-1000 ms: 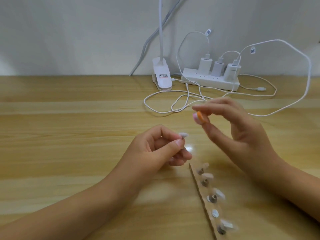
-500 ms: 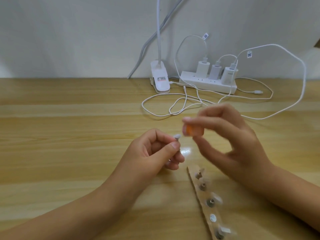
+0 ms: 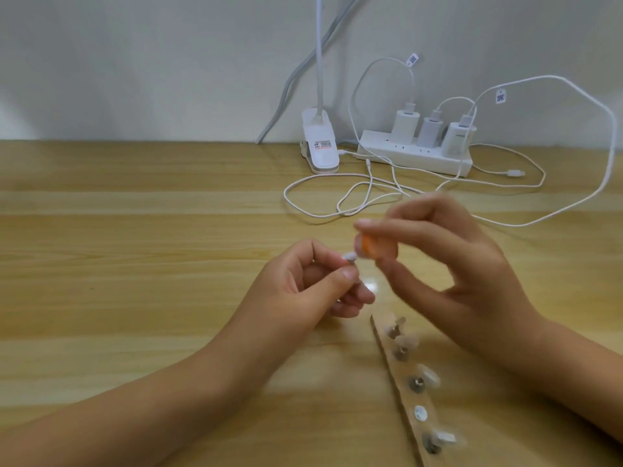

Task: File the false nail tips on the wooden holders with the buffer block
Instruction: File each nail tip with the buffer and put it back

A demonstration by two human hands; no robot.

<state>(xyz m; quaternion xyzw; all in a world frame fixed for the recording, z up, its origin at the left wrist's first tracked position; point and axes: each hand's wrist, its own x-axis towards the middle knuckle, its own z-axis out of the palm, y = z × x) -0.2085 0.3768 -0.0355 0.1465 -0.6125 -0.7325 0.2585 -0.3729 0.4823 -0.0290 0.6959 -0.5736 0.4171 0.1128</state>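
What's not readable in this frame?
Head view:
- buffer block in right hand: motion-blurred; contact with nail tip unclear.
- nail tip's holder: hidden by left hand fingers.
- holder strip: cut off by bottom edge.
- lamp clip label: too small.

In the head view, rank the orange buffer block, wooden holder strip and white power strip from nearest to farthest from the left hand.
1. Orange buffer block: beside the left hand, pinched in the right hand.
2. Wooden holder strip: on the table, lower right.
3. White power strip: far back, by the wall.
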